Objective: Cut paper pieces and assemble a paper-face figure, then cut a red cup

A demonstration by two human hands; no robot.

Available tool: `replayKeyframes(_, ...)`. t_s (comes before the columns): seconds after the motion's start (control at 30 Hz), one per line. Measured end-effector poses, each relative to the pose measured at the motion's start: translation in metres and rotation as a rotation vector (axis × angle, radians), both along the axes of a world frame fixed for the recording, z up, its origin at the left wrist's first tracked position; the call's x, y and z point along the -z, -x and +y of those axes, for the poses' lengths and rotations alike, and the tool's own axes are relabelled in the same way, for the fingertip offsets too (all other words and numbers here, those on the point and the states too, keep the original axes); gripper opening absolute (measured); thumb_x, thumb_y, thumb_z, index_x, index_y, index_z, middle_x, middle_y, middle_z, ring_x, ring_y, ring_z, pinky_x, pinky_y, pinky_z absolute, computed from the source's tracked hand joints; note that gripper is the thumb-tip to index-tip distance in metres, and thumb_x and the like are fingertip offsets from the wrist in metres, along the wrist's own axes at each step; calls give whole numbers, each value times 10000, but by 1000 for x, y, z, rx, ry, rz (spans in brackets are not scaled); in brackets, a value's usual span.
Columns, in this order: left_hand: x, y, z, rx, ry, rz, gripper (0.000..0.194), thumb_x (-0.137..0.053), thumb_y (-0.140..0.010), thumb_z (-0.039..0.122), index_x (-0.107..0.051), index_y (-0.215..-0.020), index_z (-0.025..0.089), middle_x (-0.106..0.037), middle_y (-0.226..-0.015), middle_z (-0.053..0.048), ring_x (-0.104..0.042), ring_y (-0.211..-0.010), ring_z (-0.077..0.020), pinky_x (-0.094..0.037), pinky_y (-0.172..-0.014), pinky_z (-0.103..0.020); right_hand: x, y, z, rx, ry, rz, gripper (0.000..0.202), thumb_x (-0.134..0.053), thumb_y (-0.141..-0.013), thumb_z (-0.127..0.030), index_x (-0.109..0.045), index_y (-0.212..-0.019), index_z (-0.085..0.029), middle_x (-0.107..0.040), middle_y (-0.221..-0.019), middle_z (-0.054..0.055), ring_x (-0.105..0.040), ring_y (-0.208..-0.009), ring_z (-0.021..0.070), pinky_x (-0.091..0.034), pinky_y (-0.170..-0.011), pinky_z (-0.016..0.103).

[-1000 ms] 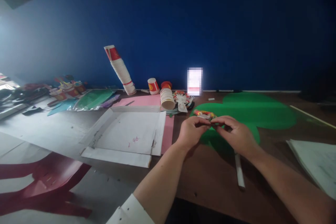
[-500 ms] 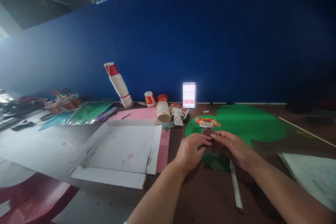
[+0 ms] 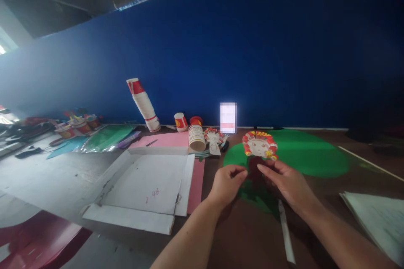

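Note:
A paper figure's head (image 3: 259,145) faces me, with a pale drawn face and a red, yellow and white cut rim. Below it hangs a dark red piece (image 3: 255,169). My right hand (image 3: 288,183) holds the figure at its lower right, thumb over the dark red piece. My left hand (image 3: 225,183) is closed in a pinch just left of that piece; whatever it pinches is too small to make out. Behind and under the hands lies a green sheet (image 3: 309,155) with rounded edges.
Left of my hands are a shallow white box (image 3: 145,178) and pink paper (image 3: 197,185). Stacked cups (image 3: 145,107), a single cup (image 3: 181,122) and another paper figure (image 3: 214,141) stand or lie near the blue partition (image 3: 268,50). A white strip (image 3: 286,235) and papers (image 3: 375,214) are at right.
The figure's head has turned up so its drawn face shows, and sits further right. My hands have moved slightly apart, with the left fingers away from the right ones.

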State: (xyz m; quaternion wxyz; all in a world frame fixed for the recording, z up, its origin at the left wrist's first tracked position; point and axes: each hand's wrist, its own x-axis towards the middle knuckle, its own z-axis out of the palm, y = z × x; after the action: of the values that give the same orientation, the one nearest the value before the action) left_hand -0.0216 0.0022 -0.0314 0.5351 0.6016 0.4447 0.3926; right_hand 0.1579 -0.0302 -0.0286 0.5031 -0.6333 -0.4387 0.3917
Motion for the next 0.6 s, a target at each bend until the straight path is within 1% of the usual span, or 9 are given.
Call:
replayKeyframes(0.07,0,-1,-1,-12,31,23,163,-637,-811,239,-715,-870,108,-653,-704,-33,-565,-567,-99,-474,-556,-214,-2,1,-1,11,-4,-88,386,-717,-712,-539,-727,-924,-216,-692,-633,-17,-597,-531,159,-431,-499,261)
replayKeyframes(0.13,0,-1,-2,-26,54,32,145,-636,-806,223,-710,-856,109,-631,-659,-20,-548,-540,-93,-464,-538,-209,-3,1,-2,26,-30,-176,371,-707,-718,-526,-744,-932,-225,-745,-735,4,-657,-646,197,-472,-582,277)
replayKeyframes(0.2,-1,-1,-2,-27,63,26,133,-641,-800,212,-709,-854,112,-633,-660,-17,-550,-543,-92,-467,-540,-208,-6,1,-2,30,-51,-246,363,-691,-729,-519,-756,-943,-232,-769,-811,14,-685,-736,225,-487,-646,288)
replayKeyframes(0.33,-2,-3,-2,-11,89,-20,106,-648,-785,168,-701,-858,113,-638,-685,-17,-571,-572,-93,-481,-547,-202,-7,2,-2,35,-68,-309,393,-660,-744,-513,-761,-1000,-233,-779,-852,26,-697,-791,248,-499,-683,304)
replayKeyframes(0.4,-3,-4,-2,-11,102,-38,95,-641,-781,140,-693,-855,113,-632,-685,-14,-577,-576,-91,-483,-545,-199,-6,2,-2,47,-86,-305,416,-654,-747,-499,-753,-1049,-230,-779,-849,27,-693,-770,242,-503,-670,306)
replayKeyframes(0.47,-2,-4,-2,-12,108,-47,86,-632,-783,126,-686,-849,114,-625,-679,-9,-578,-574,-90,-494,-552,-203,-3,1,-1,53,-75,-296,456,-652,-753,-501,-735,-1108,-227,-764,-768,16,-668,-673,219,-493,-614,304)
replayKeyframes(0.53,0,-4,-2,-17,117,-51,85,-626,-786,124,-682,-848,117,-615,-664,-5,-578,-576,-93,-507,-565,-213,0,0,-1,53,-53,-292,479,-657,-756,-512,-724,-1129,-220,-739,-693,2,-637,-605,201,-482,-582,303)
replayKeyframes(0.6,3,-4,-1,-26,121,-48,86,-623,-786,127,-680,-850,121,-607,-654,-1,-579,-580,-98,-514,-574,-220,2,-1,0,54,-49,-288,471,-666,-754,-517,-727,-1112,-217,-740,-700,1,-646,-628,203,-490,-599,305)
